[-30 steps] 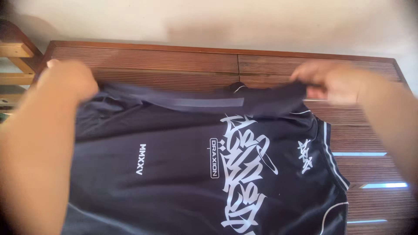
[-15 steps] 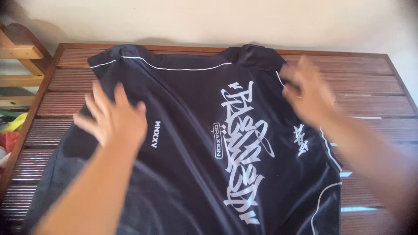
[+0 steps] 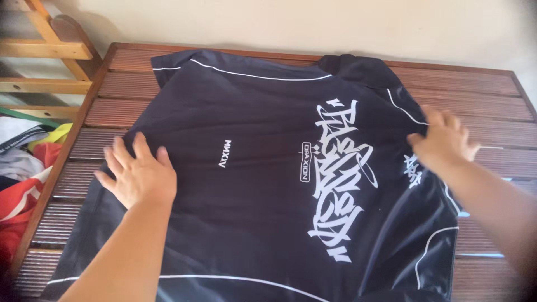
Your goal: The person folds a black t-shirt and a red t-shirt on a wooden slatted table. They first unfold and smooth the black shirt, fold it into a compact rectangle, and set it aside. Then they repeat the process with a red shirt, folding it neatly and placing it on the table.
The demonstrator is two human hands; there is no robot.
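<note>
Black, thin and slippery-looking, the jersey lies spread flat on the slatted wooden table; it should drape limply, best taken at hem or shoulder seams. The left hand and right hand press on it open-palmed, gripping nothing. No containers show; loose coloured clothes lie beside the table.

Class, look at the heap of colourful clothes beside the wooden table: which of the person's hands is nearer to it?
The left hand. It lies flat on the dark shirt near the table's left edge, close to the clothes heap. The right hand rests on the shirt's far right side, across the table.
</note>
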